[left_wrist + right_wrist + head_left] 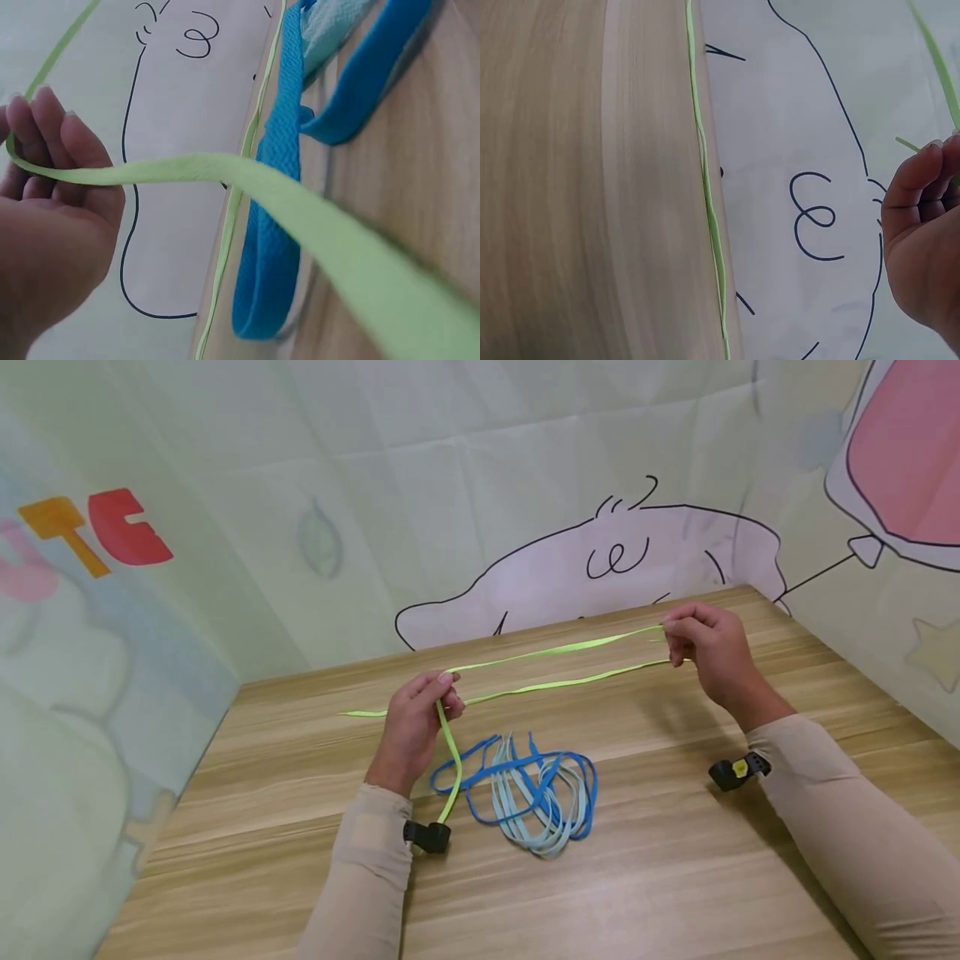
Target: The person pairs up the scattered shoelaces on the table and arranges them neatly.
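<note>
Your left hand (412, 720) and right hand (708, 649) each pinch the green lace (585, 646), stretched between them above the desk (270, 793), roughly parallel to its far edge, with blue laces (543, 787) lying nearer you, closer to your left hand.

Head view forward and down, sideways wrist close-ups, wall drawing (555, 577) in all

Green lace (202, 166) matt woven cloth; blue lace (282, 112) rough-woven; tabletop (637, 877) smooth, wood-grained, faint sheen
</note>
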Available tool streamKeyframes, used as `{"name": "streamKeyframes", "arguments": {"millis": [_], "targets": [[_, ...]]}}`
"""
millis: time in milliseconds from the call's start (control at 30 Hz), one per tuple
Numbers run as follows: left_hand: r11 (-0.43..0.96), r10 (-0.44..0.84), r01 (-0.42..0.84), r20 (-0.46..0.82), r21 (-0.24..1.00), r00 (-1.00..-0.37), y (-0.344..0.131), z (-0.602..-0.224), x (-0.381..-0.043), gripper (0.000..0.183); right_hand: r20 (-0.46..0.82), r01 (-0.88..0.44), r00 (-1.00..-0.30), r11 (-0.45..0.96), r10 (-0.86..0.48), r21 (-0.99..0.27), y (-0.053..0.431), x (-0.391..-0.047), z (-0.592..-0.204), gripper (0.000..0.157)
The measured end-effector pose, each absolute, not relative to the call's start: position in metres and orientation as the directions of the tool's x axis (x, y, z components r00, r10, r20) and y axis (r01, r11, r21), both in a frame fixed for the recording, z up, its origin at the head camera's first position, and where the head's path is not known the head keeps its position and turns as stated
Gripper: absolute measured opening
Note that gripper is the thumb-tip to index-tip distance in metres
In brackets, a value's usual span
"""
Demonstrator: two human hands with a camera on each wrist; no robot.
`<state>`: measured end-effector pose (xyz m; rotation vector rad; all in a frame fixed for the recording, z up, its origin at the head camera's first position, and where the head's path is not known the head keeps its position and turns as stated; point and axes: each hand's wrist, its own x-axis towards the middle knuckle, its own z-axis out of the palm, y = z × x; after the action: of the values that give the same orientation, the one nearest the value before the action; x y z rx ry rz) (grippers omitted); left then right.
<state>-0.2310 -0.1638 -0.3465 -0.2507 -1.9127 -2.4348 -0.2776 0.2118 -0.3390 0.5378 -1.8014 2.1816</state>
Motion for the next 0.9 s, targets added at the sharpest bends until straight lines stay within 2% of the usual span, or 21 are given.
{"name": "streamKeyframes", "arguments": {"millis": [133,367,500,667,800,900], "targets": [[-0.199,0.024,0.105,0.112,0.974,-0.993,-0.166,-0.348,-0.234,0.032,0.428,-0.418,-0.903,-0.187,-0.016,-0.889,0.213,-0.280,-0.340,0.018],[-0.113,0.030,0.080,0.084,0.990,-0.996,-0.174,-0.354,-0.235,0.039,0.417,-0.410,-0.909,-0.167,-0.003,-0.897,0.212,-0.282,-0.343,0.025],[-0.090,0.026,0.065,0.068,0.994,-0.997,-0.178,-0.355,-0.235,0.045,0.413,-0.408,-0.911,-0.134,-0.010,-0.903,0.214,-0.283,-0.344,0.018],[-0.076,0.015,0.036,0.037,0.996,-0.999,-0.179,-0.352,-0.232,0.033,0.407,-0.406,-0.913,-0.096,0.003,-0.909,0.221,-0.285,-0.345,0.014],[-0.071,0.006,0.030,0.031,0.997,-1.000,-0.180,-0.351,-0.234,0.031,0.403,-0.403,-0.915,-0.113,0.019,-0.908,0.225,-0.287,-0.345,0.015],[-0.074,-0.009,0.020,0.019,0.997,-1.000,-0.182,-0.355,-0.237,0.032,0.387,-0.388,-0.922,-0.072,0.024,-0.919,0.227,-0.286,-0.344,0.015]]}}
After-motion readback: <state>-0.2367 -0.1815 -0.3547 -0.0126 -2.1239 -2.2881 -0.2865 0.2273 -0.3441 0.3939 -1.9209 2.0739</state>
